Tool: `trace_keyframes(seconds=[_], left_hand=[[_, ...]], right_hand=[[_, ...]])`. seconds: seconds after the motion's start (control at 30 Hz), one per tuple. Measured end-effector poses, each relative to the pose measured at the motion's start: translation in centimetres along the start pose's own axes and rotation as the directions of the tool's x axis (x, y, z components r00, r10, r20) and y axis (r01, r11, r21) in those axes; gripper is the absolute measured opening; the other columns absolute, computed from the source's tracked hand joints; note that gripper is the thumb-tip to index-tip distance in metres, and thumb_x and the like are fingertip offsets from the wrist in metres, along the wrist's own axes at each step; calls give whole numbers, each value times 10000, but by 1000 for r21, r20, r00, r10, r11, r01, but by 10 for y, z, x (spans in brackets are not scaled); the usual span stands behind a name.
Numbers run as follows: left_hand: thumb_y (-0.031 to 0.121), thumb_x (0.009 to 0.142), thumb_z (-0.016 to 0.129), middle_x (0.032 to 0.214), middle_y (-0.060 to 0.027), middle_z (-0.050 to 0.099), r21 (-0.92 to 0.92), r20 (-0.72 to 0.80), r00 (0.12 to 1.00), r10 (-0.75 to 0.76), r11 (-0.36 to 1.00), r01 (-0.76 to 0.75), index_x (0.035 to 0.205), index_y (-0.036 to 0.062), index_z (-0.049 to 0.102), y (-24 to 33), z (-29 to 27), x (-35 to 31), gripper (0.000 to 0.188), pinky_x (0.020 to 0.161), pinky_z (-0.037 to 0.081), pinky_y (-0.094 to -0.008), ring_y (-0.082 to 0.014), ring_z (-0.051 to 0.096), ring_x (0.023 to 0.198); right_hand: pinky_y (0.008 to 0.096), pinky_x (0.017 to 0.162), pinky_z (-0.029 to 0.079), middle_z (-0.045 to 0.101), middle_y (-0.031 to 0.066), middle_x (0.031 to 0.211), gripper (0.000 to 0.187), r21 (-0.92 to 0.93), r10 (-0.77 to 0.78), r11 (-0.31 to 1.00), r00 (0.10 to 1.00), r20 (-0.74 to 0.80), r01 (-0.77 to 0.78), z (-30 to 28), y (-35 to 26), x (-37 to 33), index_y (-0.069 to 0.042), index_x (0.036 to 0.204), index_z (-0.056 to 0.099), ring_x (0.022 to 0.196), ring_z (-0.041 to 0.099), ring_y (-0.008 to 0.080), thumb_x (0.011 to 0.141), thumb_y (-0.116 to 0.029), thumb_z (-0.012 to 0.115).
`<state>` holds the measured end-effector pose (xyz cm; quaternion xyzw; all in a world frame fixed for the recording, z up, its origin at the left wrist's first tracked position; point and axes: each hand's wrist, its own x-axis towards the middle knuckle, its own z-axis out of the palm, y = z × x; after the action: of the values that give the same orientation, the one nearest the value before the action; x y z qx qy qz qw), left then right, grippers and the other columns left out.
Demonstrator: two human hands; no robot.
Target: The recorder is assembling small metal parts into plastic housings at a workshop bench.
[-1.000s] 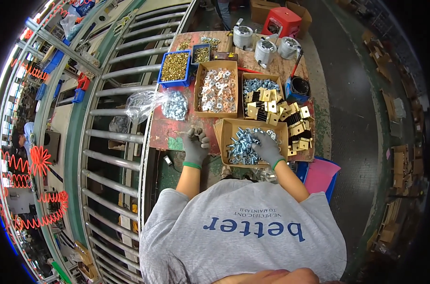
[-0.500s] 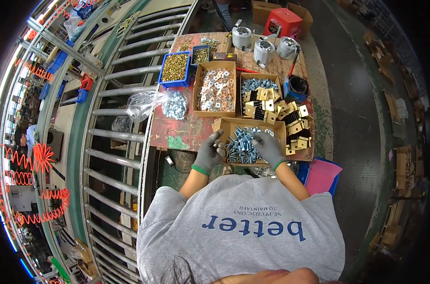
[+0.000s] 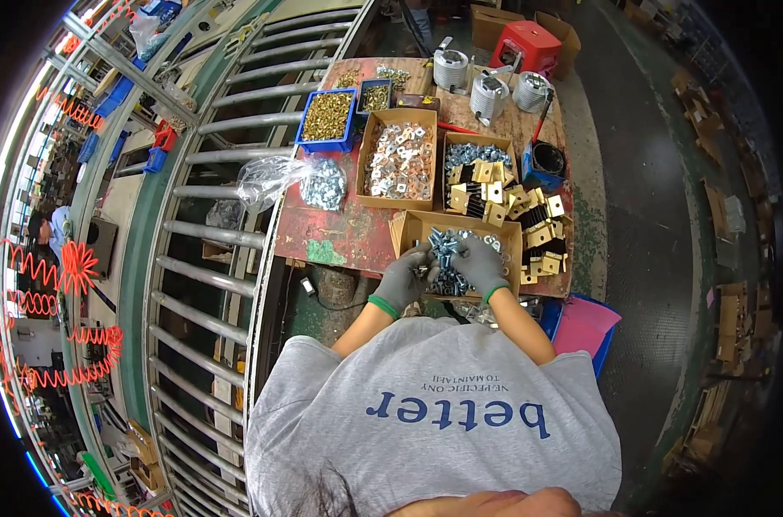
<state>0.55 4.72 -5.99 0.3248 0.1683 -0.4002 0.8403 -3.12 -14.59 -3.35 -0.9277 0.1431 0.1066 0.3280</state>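
Observation:
Both hands wear grey gloves with green cuffs and meet over an open cardboard box (image 3: pixel 511 263) at the table's near edge. Inside it lies a heap of silvery-blue bolts (image 3: pixel 444 247), with pale washers at the right. My left hand (image 3: pixel 402 279) is at the box's left side, its fingers curled at the bolts; whatever they hold is hidden. On the heap's right, my right hand (image 3: pixel 481 265) has its fingers closed around bolts, their tips partly covered.
Behind the box stand a carton of square washers (image 3: pixel 400 164), a carton of bolts (image 3: pixel 478 156) and black-and-gold stacked parts (image 3: pixel 542 234). A blue bin of brass-coloured hardware (image 3: pixel 327 116) and a bagged lot (image 3: pixel 324 185) lie left. A roller conveyor (image 3: pixel 209 233) runs alongside; coiled metal units (image 3: pixel 489 96) stand at the back.
My hands have drawn together over the bolts, the left moving right and the right slightly left. Bolts now show gathered between them. The whole view has shifted slightly.

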Motion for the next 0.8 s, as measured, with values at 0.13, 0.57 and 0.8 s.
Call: trace_keyframes(seconds=[0.13,0.57,0.8], left_hand=[[265,994,519,975,-74,616,-57,-77,996,-50,997,46,1134,49,585,-4,19,3,265,749,567,-314,-208,623,848],[251,1006,498,824,-46,596,-266,-163,984,-67,964,21,1013,42,603,-5,26,2,234,703,564,-307,-208,595,751],[271,1011,480,919,-77,609,-266,-143,987,-73,963,33,1045,40,588,-11,18,8,257,754,571,-342,-217,613,837]], right_hand=[[315,740,524,704,98,871,259,496,-219,853,974,62,160,-6,3,-6,-47,1024,688,813,680,171,827,-214,711],[415,905,499,609,145,1187,292,-154,-64,986,997,-49,56,-2,4,8,-127,1113,661,1034,633,313,857,-268,656],[422,851,511,638,124,1101,241,169,-113,980,993,43,104,-12,-4,6,-95,1074,658,988,641,311,858,-198,630]])
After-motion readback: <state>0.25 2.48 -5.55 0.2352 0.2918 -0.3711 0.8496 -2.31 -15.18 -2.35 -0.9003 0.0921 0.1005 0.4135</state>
